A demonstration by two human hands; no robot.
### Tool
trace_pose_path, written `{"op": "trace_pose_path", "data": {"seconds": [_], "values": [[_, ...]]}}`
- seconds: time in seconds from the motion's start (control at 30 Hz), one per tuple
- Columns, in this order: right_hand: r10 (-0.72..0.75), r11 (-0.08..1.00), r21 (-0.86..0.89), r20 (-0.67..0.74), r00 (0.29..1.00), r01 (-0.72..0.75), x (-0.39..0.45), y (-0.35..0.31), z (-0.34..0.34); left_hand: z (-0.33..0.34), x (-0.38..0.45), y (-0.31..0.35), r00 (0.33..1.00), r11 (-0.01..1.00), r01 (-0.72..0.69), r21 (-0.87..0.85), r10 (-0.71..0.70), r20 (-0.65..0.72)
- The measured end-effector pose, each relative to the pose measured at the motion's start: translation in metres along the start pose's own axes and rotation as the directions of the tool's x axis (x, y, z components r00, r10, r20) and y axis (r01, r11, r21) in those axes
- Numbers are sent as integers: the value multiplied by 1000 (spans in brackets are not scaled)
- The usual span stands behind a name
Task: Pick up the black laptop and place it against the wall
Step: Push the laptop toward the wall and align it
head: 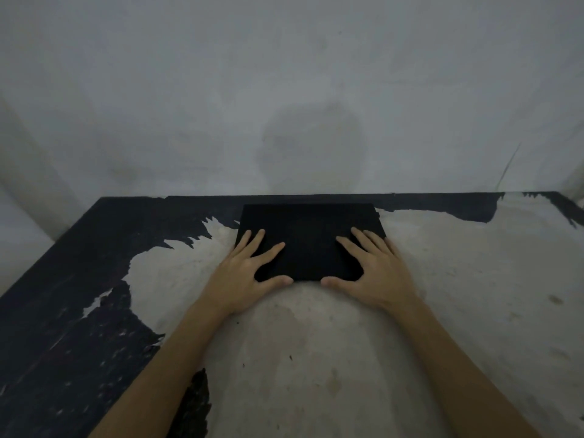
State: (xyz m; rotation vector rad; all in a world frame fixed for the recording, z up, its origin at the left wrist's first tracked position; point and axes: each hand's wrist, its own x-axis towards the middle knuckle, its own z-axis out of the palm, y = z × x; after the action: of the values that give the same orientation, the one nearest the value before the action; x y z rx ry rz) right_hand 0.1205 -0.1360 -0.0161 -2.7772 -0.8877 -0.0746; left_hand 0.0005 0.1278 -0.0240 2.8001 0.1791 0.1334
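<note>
Your left hand [245, 275] and right hand [377, 271] press flat, fingers spread, on the black laptop [309, 232]; its far edge lies near the wall [284, 90] beyond your fingertips, placement seemingly almost done.

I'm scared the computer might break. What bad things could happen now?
1. The left hand and right hand lie flat on the black laptop, thumbs at its near edge. That is not a firm grip, so it might slip when lifted.
2. The table looks worn and peeling, so sliding the laptop could scratch its underside.
3. The laptop's far edge is close to the wall and might bump it.
</note>
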Motion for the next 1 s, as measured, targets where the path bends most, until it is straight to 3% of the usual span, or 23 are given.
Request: {"op": "trace_pose_path", "data": {"seconds": [0.37, 0.83, 1.0], "values": [[23, 1000, 16, -56, 998, -22, 21, 6, -1, -7, 26, -3, 1000, 994, -14, -110, 16, 24], [64, 997, 33, 4, 998, -64, 21, 1, -13, -9, 30, -4, 1000, 989, -29, -147, 30, 8], [58, 998, 24, 15, 998, -58, 18, 1, -14, -3, 21, 1, 987, 986, -15, -164, -12, -162]]}}
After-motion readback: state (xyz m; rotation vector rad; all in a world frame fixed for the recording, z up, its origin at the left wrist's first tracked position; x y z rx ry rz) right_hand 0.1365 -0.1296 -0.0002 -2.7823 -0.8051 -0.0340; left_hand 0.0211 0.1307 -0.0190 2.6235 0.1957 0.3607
